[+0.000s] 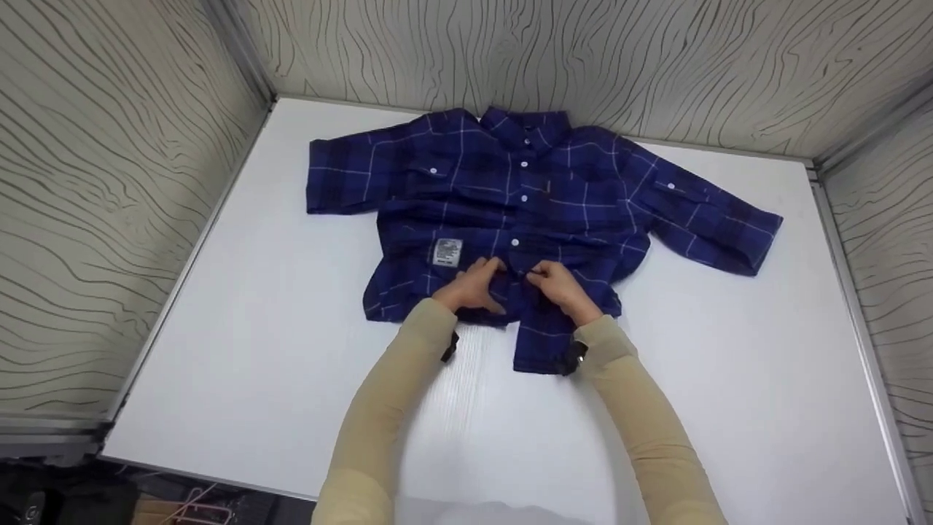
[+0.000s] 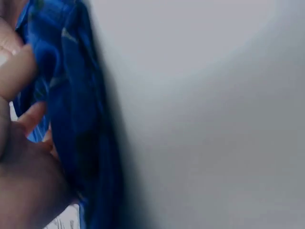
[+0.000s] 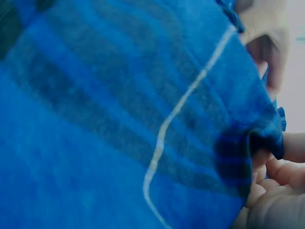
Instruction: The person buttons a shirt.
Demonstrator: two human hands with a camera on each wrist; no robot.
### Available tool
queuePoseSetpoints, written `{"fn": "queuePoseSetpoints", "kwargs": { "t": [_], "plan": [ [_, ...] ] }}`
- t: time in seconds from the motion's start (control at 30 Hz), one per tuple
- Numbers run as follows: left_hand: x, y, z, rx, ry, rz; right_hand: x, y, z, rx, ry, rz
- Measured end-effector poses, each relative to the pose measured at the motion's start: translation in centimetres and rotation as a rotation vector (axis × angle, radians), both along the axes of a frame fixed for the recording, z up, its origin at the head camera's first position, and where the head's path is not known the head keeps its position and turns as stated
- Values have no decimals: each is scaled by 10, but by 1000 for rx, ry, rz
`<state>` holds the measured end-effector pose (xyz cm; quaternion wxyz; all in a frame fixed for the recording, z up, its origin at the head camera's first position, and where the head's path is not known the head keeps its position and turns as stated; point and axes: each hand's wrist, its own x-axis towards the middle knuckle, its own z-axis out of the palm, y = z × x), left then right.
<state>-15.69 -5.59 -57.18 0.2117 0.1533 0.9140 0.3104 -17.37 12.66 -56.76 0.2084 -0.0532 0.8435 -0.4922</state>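
Observation:
A dark blue plaid shirt (image 1: 466, 197) lies front up, its collar at the far edge and its lower part bunched near the middle. My right hand (image 1: 560, 286) pinches the shirt's front edge just below a white button (image 1: 515, 242). In the right wrist view, the thumb and fingers of that right hand (image 3: 279, 191) hold a fold of the fabric. Just across the front opening, my left hand (image 1: 475, 286) touches the other front panel, thumb and fingers apart. Blue cloth partly covers the left hand (image 2: 28, 176) in the left wrist view.
The shirt lies on a white table (image 1: 291, 379) with walls of wavy wood-grain pattern (image 1: 568, 65) behind and at the sides. A white printed label (image 1: 447, 252) shows on the shirt's left front. One front panel (image 1: 543, 343) hangs lower toward me.

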Motion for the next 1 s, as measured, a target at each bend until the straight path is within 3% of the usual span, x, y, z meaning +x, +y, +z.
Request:
{"fn": "queuePoseSetpoints", "kwargs": {
  "t": [0.13, 0.23, 0.37, 0.47, 0.63, 0.7, 0.83, 1.0],
  "plan": [
    [2, -7, 2, 0, 6, -38, -7, 5, 2, -104, -89, -74],
    [5, -9, 4, -69, 35, -54, -10, 8, 3, -166, -160, -91],
    [7, -9, 4, -152, 152, -77, -12, 11, 5, -194, -240, -92],
    [9, -13, 6, -90, 203, -108, -11, 13, 8, -211, -277, -87],
    [20, -27, 20, 134, 125, -191, -3, 24, 15, -308, -311, -93],
    [27, -31, 27, 165, 91, -209, 0, 31, 21, -384, -309, -123],
    [43, -29, 37, 133, 62, -299, 7, 42, 39, -454, -225, -147],
    [61, -10, 37, 27, 31, -452, 23, 32, 49, -452, -147, -28]
  ]
}}
